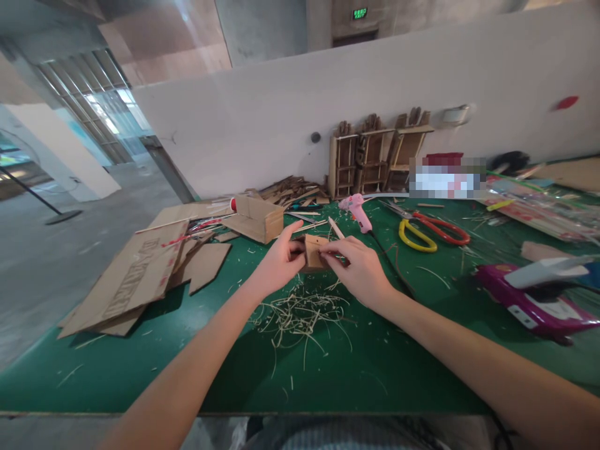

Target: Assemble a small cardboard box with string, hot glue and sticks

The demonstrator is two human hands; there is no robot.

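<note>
Left hand (282, 257) grips small box (315, 251); right hand (359, 265) touches its side, grip unclear. Likely fitting step; next needs steadiness.

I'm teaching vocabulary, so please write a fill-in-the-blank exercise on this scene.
The pink plastic glue gun rests on a flat tabletop coloured ____.
The large metal scissors have handles coloured red and ____.
Of the left hand and right hand, both touching a small brown cardboard piece, the ____ is nearer the glue gun.
Answers: green; yellow; right.
</note>
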